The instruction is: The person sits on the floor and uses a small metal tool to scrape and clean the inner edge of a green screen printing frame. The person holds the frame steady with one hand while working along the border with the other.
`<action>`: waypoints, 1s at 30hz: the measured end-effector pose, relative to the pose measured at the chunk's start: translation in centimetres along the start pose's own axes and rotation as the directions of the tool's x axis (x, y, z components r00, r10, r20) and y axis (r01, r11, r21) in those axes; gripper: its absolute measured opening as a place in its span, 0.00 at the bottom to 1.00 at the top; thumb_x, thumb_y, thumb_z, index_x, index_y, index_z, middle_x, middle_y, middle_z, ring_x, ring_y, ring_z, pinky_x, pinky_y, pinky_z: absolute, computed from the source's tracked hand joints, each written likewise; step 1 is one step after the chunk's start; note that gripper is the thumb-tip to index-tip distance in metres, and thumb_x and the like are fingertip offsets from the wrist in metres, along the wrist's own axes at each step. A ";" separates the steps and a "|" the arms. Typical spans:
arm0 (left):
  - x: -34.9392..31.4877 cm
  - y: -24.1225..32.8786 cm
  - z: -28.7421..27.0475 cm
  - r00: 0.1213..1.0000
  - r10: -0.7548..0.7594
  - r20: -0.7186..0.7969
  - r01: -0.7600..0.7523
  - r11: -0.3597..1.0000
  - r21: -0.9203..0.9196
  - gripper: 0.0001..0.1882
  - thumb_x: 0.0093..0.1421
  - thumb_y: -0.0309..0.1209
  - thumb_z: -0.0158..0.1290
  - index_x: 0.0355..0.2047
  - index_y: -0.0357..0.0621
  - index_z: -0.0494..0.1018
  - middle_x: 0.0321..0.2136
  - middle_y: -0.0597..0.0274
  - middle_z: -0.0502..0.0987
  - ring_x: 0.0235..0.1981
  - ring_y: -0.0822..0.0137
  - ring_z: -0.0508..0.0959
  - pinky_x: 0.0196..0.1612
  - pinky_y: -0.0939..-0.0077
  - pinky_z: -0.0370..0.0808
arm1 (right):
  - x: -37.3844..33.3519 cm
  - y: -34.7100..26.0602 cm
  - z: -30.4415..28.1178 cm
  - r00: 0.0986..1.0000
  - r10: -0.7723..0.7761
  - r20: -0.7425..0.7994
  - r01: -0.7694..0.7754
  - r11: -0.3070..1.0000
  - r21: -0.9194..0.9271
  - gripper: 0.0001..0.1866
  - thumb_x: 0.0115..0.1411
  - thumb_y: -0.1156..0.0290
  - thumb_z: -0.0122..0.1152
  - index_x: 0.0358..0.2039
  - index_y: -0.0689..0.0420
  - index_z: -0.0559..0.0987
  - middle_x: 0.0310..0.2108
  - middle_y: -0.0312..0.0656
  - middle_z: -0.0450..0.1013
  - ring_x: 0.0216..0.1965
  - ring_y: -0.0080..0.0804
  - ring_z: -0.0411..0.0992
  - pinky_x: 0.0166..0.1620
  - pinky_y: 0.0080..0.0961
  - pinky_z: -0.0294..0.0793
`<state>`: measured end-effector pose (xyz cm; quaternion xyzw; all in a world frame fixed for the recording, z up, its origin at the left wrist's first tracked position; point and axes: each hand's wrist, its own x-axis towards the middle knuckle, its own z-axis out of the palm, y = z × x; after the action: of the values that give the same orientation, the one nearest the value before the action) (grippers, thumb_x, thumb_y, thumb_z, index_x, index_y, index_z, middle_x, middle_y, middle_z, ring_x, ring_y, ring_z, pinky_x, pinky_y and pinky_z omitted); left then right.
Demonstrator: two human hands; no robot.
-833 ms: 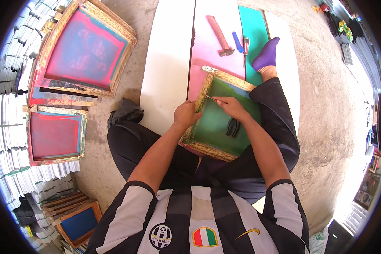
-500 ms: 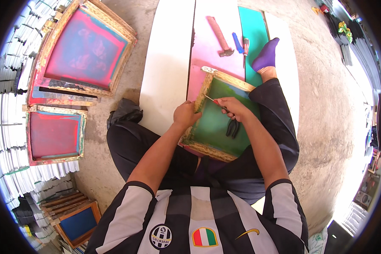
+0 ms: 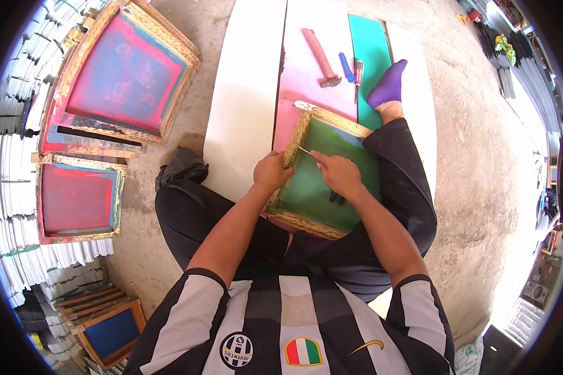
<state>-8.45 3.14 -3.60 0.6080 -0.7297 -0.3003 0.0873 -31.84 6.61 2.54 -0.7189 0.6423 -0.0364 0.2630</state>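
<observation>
A wooden screen-printing frame [image 3: 313, 230] with green mesh [image 3: 313, 190] lies tilted across my lap and the boards. My left hand [image 3: 273, 171] is closed round its left wooden bar. In my right hand [image 3: 339, 173] is a screwdriver [image 3: 304, 150], its thin metal shaft reaching to the inner edge of that bar; the hand hides most of the handle. Black-handled pliers [image 3: 336, 198] rest on the mesh, partly covered by my right hand and wrist. Beyond the frame lie a hammer [image 3: 321, 57], a blue-handled tool [image 3: 346, 67] and another screwdriver [image 3: 358, 72].
My foot in a purple sock [image 3: 388, 86] rests on the teal board [image 3: 370, 37]. To the left are a large printing screen [image 3: 176, 103], a smaller red one [image 3: 81, 238], stacked white sheets [image 3: 15, 215] and a black plastic bag [image 3: 182, 167]. A blue-panelled frame [image 3: 109, 331] leans at lower left.
My right hand has shifted slightly left and turned, so the screwdriver's handle is now mostly covered and less of the pliers shows. My left hand keeps its grip on the frame.
</observation>
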 end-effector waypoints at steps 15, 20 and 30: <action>-0.1 -0.3 -0.3 1.000 0.023 0.021 -0.023 1.000 0.004 0.26 0.55 0.45 0.68 0.52 0.51 0.82 0.38 0.55 0.81 0.40 0.49 0.84 0.44 0.51 0.81 | -0.2 -5.1 0.1 0.981 0.174 0.086 -0.150 0.960 -0.238 0.30 0.70 0.66 0.52 0.73 0.42 0.69 0.42 0.52 0.81 0.40 0.55 0.84 0.42 0.53 0.84; -0.2 -0.8 0.4 0.997 0.080 -0.021 -0.081 0.997 -0.022 0.25 0.53 0.43 0.68 0.52 0.52 0.82 0.35 0.56 0.80 0.38 0.49 0.84 0.42 0.51 0.81 | -0.5 -6.1 1.3 0.964 0.225 0.141 -0.193 0.958 -0.210 0.30 0.70 0.68 0.50 0.73 0.46 0.69 0.41 0.53 0.81 0.38 0.56 0.84 0.41 0.55 0.84; 0.3 -1.0 0.0 0.993 0.116 -0.022 -0.116 0.993 -0.005 0.26 0.53 0.44 0.67 0.52 0.50 0.82 0.35 0.53 0.80 0.38 0.47 0.84 0.41 0.50 0.81 | -0.6 -0.3 5.0 0.989 -0.023 -0.146 -0.004 0.983 -0.182 0.26 0.74 0.59 0.55 0.72 0.35 0.71 0.30 0.49 0.79 0.28 0.55 0.81 0.33 0.52 0.82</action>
<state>-7.75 2.80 -4.22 0.5674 -0.7620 -0.2903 0.1142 -29.73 8.82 -1.50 -0.7384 0.6572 -0.0316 0.1479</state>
